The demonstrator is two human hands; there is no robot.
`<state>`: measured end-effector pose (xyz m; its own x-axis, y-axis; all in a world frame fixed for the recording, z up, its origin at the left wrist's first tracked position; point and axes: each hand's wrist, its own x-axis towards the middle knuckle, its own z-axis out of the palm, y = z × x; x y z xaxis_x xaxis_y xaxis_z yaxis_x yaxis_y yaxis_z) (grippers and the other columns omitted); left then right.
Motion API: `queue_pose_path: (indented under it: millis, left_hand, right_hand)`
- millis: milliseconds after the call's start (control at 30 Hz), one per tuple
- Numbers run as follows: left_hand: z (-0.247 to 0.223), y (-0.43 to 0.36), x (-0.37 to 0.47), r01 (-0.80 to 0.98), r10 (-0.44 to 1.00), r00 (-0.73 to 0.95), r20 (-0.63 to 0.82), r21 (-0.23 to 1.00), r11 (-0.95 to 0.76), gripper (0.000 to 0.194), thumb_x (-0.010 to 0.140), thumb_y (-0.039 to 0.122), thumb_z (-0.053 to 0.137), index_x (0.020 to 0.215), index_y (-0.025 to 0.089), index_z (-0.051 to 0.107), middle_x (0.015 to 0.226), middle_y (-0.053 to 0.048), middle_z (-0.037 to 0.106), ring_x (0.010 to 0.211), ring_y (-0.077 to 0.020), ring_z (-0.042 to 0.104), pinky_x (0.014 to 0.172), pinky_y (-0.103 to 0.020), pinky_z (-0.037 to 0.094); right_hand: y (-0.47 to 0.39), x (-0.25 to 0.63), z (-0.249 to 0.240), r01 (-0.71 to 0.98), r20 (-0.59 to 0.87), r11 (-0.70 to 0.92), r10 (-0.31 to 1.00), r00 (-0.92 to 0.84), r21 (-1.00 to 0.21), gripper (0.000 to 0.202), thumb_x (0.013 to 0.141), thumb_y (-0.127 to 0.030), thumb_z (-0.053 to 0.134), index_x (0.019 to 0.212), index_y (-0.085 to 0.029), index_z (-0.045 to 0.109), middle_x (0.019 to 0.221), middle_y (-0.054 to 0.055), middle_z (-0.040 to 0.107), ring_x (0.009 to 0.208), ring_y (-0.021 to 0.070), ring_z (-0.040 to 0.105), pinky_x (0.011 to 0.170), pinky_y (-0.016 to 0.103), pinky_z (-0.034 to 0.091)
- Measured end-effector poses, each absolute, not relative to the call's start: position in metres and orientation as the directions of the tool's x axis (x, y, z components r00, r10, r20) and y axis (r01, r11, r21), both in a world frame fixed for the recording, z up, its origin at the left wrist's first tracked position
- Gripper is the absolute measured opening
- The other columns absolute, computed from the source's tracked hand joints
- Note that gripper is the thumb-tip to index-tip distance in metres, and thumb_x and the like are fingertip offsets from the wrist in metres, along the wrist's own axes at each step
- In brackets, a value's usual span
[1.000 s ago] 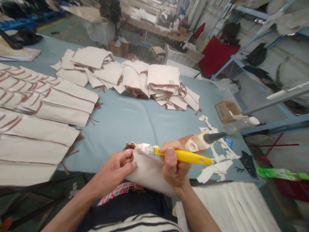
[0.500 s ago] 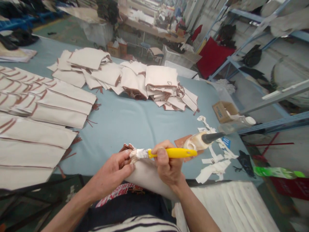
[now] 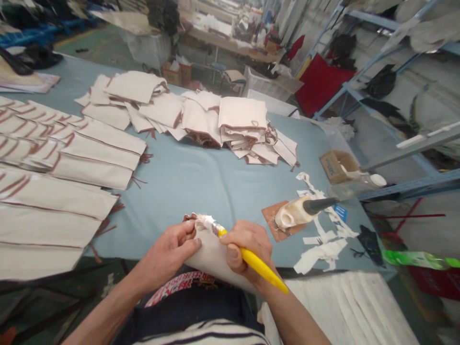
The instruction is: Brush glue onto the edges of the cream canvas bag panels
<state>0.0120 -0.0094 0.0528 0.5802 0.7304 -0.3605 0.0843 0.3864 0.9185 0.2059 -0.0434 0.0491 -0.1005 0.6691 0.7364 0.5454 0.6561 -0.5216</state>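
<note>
My right hand is closed around a yellow-handled paintbrush. Its white-coated bristles touch the gathered edge of an off-white fabric piece near the table's front edge. Brown trim shows at that edge. My left hand pinches the fabric piece there, thumb on top, with some fingers hidden behind it. To the right, a crusted, cream-coloured glue bottle with a black tapered end lies on a brown square.
Off-white pieces with brown edging lie in a heap across the back and in overlapping rows at left. White scraps, a small cardboard box and a clear jar are at right. A green-labelled bottle sits beyond.
The brush has swung from nearly level to slanting, its handle end now lower and nearer my right wrist. Its bristles moved slightly up along the fabric edge. My left hand keeps its pinch.
</note>
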Motion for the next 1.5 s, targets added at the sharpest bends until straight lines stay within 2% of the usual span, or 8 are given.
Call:
queue_pose_path:
  millis: [233, 467, 667, 833, 1033, 1200, 1400, 1500]
  left_hand:
    - [0.052, -0.008, 0.013, 0.098, 0.767, 0.544, -0.342, 0.933, 0.347, 0.019, 0.085, 0.035, 0.063, 0.093, 0.017, 0.066, 0.084, -0.003, 0.072, 0.08, -0.0215, 0.066, 0.076, -0.031, 0.053]
    - [0.054, -0.009, 0.017, 0.337, 0.83, 0.505, -0.237, 0.939, 0.063, 0.017, 0.089, 0.03, 0.051, 0.09, 0.018, 0.063, 0.087, -0.005, 0.071, 0.08, -0.0217, 0.065, 0.069, -0.03, 0.051]
    - [0.043, -0.015, 0.015, 0.55, 0.886, 0.46, -0.059, 0.802, -0.232, 0.021, 0.095, 0.027, 0.041, 0.086, 0.02, 0.06, 0.084, -0.006, 0.071, 0.077, -0.0223, 0.067, 0.071, -0.032, 0.047]
    - [0.035, -0.022, 0.02, 0.546, 0.832, 0.544, 0.103, 0.71, -0.445, 0.017, 0.093, 0.017, 0.04, 0.089, 0.022, 0.056, 0.074, -0.002, 0.068, 0.066, -0.0198, 0.065, 0.062, -0.03, 0.04]
    - [0.04, -0.024, 0.02, 0.499, 0.877, 0.471, 0.089, 0.794, -0.348, 0.018, 0.095, 0.02, 0.04, 0.08, 0.024, 0.049, 0.064, 0.003, 0.06, 0.055, -0.0159, 0.056, 0.055, -0.027, 0.036]
    - [0.05, -0.024, 0.018, 0.438, 0.868, 0.487, -0.093, 0.886, -0.151, 0.016, 0.09, 0.023, 0.042, 0.079, 0.022, 0.053, 0.067, 0.002, 0.063, 0.059, -0.0161, 0.058, 0.057, -0.027, 0.04]
    - [0.056, -0.022, 0.017, 0.366, 0.853, 0.501, -0.145, 0.929, -0.056, 0.015, 0.088, 0.029, 0.046, 0.082, 0.021, 0.057, 0.083, -0.003, 0.068, 0.077, -0.0197, 0.061, 0.067, -0.029, 0.048]
    - [0.05, -0.025, 0.02, 0.375, 0.829, 0.535, -0.164, 0.925, -0.059, 0.015, 0.088, 0.029, 0.046, 0.079, 0.021, 0.056, 0.074, 0.0, 0.062, 0.067, -0.0169, 0.055, 0.059, -0.026, 0.044]
  right_hand:
    - [-0.062, 0.219, 0.066, 0.54, 0.588, 0.473, 0.808, 0.049, -0.696, 0.012, 0.101, -0.024, 0.053, 0.1, -0.026, 0.065, 0.066, -0.005, 0.067, 0.05, 0.0119, 0.061, 0.054, 0.024, 0.05]
    - [-0.062, 0.208, 0.058, 0.323, 0.329, 0.226, 0.89, 0.316, -0.919, 0.022, 0.103, -0.027, 0.051, 0.087, -0.021, 0.064, 0.049, -0.008, 0.052, 0.038, 0.0099, 0.049, 0.042, 0.021, 0.04]
    - [-0.054, 0.208, 0.06, 0.354, 0.256, 0.123, 0.897, 0.361, -0.927, 0.028, 0.1, -0.033, 0.052, 0.079, -0.02, 0.064, 0.045, -0.009, 0.044, 0.035, 0.0095, 0.043, 0.039, 0.021, 0.035]
    - [-0.044, 0.189, 0.072, 0.459, 0.318, 0.166, 0.907, 0.277, -0.873, 0.027, 0.098, -0.03, 0.05, 0.076, -0.021, 0.063, 0.047, -0.008, 0.049, 0.037, 0.0095, 0.048, 0.04, 0.021, 0.037]
    - [-0.034, 0.172, 0.07, 0.371, 0.368, 0.221, 0.844, 0.391, -0.902, 0.026, 0.099, -0.032, 0.05, 0.079, -0.021, 0.063, 0.045, -0.009, 0.046, 0.035, 0.0101, 0.047, 0.039, 0.021, 0.039]
    - [-0.044, 0.187, 0.07, 0.236, 0.334, 0.248, 0.816, 0.472, -0.94, 0.028, 0.101, -0.035, 0.052, 0.08, -0.021, 0.063, 0.043, -0.01, 0.046, 0.032, 0.0101, 0.046, 0.038, 0.021, 0.04]
    - [-0.051, 0.202, 0.075, 0.346, 0.317, 0.192, 0.881, 0.351, -0.918, 0.027, 0.1, -0.032, 0.054, 0.078, -0.021, 0.065, 0.047, -0.009, 0.045, 0.038, 0.0099, 0.045, 0.041, 0.022, 0.039]
    - [-0.04, 0.191, 0.071, 0.368, 0.318, 0.194, 0.895, 0.313, -0.909, 0.027, 0.1, -0.032, 0.052, 0.078, -0.021, 0.065, 0.049, -0.008, 0.047, 0.041, 0.0104, 0.048, 0.044, 0.023, 0.039]
